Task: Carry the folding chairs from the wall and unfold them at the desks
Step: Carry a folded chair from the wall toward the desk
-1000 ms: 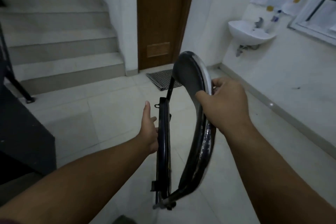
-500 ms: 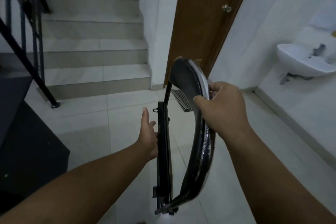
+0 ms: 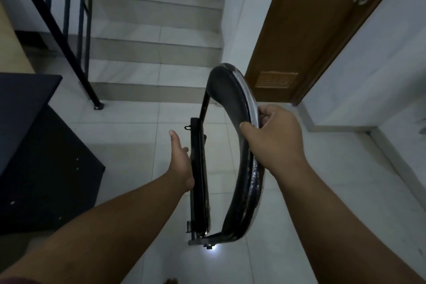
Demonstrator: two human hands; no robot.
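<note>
head | left hand [image 3: 181,163] flat, fingers straight, on seat panel | right hand [image 3: 274,138] grips backrest rim | folding chair [image 3: 242,168] folded, off the floor (1 chair, 2 hands) | step: carrying | next: likely set down by dark desk [image 3: 34,145], swing seat open | stairs [image 3: 149,53] beyond

The 2 bare forearms reach forward. The left hand [image 3: 181,161] lies flat, fingers straight, palm against the folding chair [image 3: 199,168]. The right hand [image 3: 274,138] curls around its backrest edge.
</note>
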